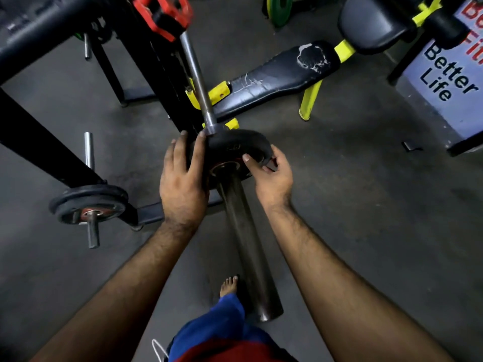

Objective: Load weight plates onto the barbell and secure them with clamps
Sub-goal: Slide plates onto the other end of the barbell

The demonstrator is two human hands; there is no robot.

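A steel barbell (198, 82) runs away from me, and its thick sleeve (245, 246) points back toward my body. A black weight plate (235, 146) sits on the sleeve, close against the collar. My left hand (183, 178) lies flat on the plate's left rim with straight fingers. My right hand (271, 173) curls round the plate's right edge, thumb on its face. A red plate (162, 14) hangs on the bar's far end. No clamp is visible in either hand.
A black rack (47, 142) stands at left with bare steel pegs (88, 150) and one stored black plate (88, 205). A black and yellow bench (277, 77) lies beyond the bar. A green plate (279, 9) leans at the back. My bare foot (228, 284) is beside the sleeve.
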